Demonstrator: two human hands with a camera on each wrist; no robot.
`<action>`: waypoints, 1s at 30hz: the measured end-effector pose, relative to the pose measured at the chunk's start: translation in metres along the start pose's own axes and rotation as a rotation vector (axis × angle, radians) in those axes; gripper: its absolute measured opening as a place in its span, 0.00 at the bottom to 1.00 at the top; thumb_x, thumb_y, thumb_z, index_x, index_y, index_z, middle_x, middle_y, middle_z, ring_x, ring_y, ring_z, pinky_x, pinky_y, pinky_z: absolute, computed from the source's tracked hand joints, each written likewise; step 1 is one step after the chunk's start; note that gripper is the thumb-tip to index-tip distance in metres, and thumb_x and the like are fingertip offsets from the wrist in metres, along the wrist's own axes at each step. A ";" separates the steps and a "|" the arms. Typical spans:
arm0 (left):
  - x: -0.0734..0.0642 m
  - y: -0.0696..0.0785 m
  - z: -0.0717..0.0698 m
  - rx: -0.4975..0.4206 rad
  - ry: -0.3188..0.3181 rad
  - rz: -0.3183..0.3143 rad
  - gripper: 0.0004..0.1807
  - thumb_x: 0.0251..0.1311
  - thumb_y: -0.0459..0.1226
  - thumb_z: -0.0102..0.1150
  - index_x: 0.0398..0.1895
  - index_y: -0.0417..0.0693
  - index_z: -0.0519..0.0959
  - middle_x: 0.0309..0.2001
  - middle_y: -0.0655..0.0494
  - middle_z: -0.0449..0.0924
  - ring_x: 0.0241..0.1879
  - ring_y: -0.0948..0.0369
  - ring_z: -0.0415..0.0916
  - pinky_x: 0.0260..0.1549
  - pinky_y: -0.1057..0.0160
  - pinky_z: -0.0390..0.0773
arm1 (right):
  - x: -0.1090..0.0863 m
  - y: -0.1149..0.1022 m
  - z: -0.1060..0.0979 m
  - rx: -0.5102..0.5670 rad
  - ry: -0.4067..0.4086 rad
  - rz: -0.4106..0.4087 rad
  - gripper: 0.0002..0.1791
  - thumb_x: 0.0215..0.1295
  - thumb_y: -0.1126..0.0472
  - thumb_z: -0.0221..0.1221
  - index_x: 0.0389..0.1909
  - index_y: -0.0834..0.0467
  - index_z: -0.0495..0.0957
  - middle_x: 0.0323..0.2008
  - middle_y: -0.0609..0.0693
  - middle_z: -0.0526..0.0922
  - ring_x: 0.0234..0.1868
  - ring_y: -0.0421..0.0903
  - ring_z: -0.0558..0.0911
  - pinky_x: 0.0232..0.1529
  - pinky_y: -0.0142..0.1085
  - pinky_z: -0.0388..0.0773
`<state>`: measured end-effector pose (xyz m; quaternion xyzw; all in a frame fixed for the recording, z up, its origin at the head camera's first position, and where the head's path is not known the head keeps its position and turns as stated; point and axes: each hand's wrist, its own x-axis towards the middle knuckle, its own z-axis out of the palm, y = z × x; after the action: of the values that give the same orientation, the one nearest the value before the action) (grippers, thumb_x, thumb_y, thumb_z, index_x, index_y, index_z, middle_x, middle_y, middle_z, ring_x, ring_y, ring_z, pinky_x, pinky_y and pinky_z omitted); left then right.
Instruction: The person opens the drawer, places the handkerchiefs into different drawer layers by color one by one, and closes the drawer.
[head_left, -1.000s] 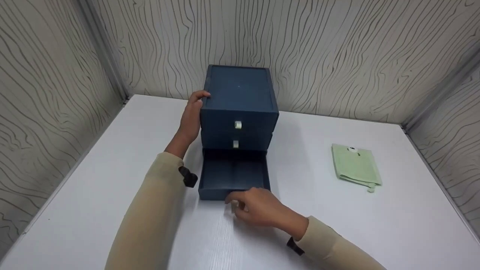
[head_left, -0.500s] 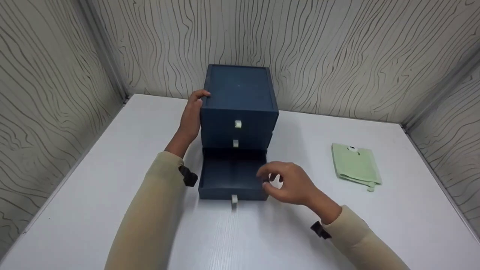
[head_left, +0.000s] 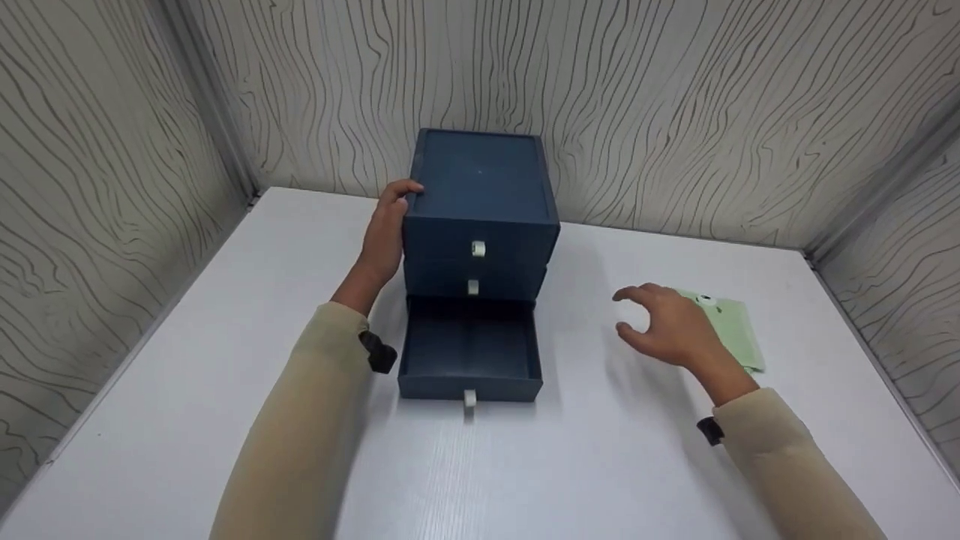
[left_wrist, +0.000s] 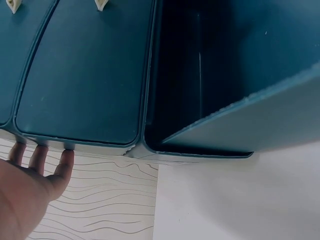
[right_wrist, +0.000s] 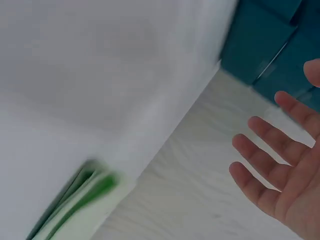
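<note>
A dark blue drawer cabinet (head_left: 484, 176) stands at the back of the white table, its bottom drawer (head_left: 469, 388) pulled out with a bare inside. The two drawers above are closed, each with a small pale pull tab. My left hand (head_left: 384, 236) rests against the cabinet's left side, fingertips at the top edge; the left wrist view shows straight fingers (left_wrist: 65, 165) touching that side. To the right, my right hand (head_left: 671, 326) hovers with fingers spread and nothing held. It partly covers a folded light green cloth (head_left: 739, 330) with an eye-like white patch.
The white table (head_left: 570, 465) runs up to panels (head_left: 637, 112) with a wood-grain pattern at the back and both sides. Its left edge (head_left: 135, 337) lies beyond my left forearm.
My right hand has left the pull tab of the bottom drawer and moved right and away from me, over to the green cloth. The left hand stays on the cabinet.
</note>
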<state>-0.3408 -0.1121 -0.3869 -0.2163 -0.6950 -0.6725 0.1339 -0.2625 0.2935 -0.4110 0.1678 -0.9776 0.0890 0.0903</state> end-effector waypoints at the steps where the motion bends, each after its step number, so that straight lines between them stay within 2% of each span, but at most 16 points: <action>1: 0.000 0.000 0.000 0.004 0.001 -0.002 0.21 0.75 0.39 0.24 0.59 0.39 0.65 0.67 0.45 0.59 0.58 0.52 0.63 0.54 0.59 0.63 | -0.001 0.007 -0.001 -0.008 -0.003 0.015 0.21 0.58 0.51 0.60 0.53 0.52 0.78 0.52 0.57 0.82 0.52 0.59 0.80 0.48 0.56 0.76; 8: 0.000 0.000 0.000 0.043 0.015 0.010 0.21 0.74 0.42 0.26 0.57 0.45 0.68 0.66 0.50 0.61 0.64 0.56 0.61 0.62 0.55 0.60 | -0.010 0.048 -0.001 -0.009 -0.072 0.105 0.25 0.60 0.51 0.58 0.58 0.53 0.75 0.58 0.62 0.77 0.58 0.64 0.75 0.51 0.60 0.72; 11: -0.005 0.014 0.001 0.043 0.001 0.000 0.21 0.74 0.39 0.26 0.58 0.41 0.67 0.66 0.46 0.60 0.66 0.54 0.59 0.64 0.53 0.58 | -0.015 0.060 0.002 -0.030 -0.102 0.124 0.26 0.60 0.50 0.59 0.59 0.54 0.74 0.59 0.64 0.76 0.59 0.66 0.74 0.51 0.61 0.72; 15: -0.010 0.035 0.003 0.027 -0.023 -0.029 0.21 0.74 0.35 0.24 0.59 0.35 0.65 0.66 0.41 0.59 0.63 0.52 0.60 0.61 0.57 0.60 | -0.020 0.072 0.005 -0.049 -0.132 0.134 0.28 0.59 0.49 0.59 0.60 0.54 0.73 0.60 0.67 0.74 0.58 0.68 0.74 0.46 0.63 0.73; 21: -0.009 0.035 0.004 0.019 -0.008 -0.052 0.21 0.74 0.36 0.24 0.59 0.36 0.66 0.65 0.42 0.61 0.53 0.55 0.64 0.52 0.62 0.63 | -0.024 0.086 0.012 -0.057 -0.161 0.124 0.28 0.57 0.48 0.61 0.59 0.53 0.74 0.57 0.67 0.74 0.48 0.63 0.78 0.39 0.60 0.75; 23: -0.009 0.035 0.004 0.021 -0.009 -0.051 0.21 0.74 0.35 0.24 0.59 0.35 0.66 0.65 0.42 0.61 0.54 0.55 0.64 0.52 0.62 0.63 | -0.026 0.090 0.015 -0.067 -0.167 0.126 0.29 0.56 0.48 0.62 0.58 0.52 0.74 0.56 0.66 0.74 0.45 0.60 0.78 0.38 0.59 0.75; 25: -0.009 0.034 0.005 0.019 -0.011 -0.048 0.21 0.74 0.35 0.24 0.58 0.35 0.65 0.65 0.41 0.60 0.56 0.54 0.64 0.54 0.61 0.63 | -0.027 0.092 0.017 -0.074 -0.174 0.131 0.29 0.55 0.48 0.63 0.58 0.52 0.74 0.57 0.67 0.74 0.46 0.61 0.78 0.39 0.60 0.74; 30: -0.003 0.017 0.003 -0.001 -0.005 -0.049 0.21 0.74 0.36 0.23 0.59 0.39 0.65 0.67 0.44 0.59 0.62 0.54 0.62 0.58 0.58 0.62 | -0.029 0.095 0.020 -0.078 -0.184 0.143 0.29 0.54 0.48 0.63 0.58 0.51 0.75 0.57 0.65 0.74 0.46 0.61 0.77 0.41 0.61 0.74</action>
<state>-0.3301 -0.1096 -0.3736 -0.2009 -0.6999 -0.6755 0.1157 -0.2708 0.3866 -0.4499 0.1013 -0.9940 0.0415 0.0000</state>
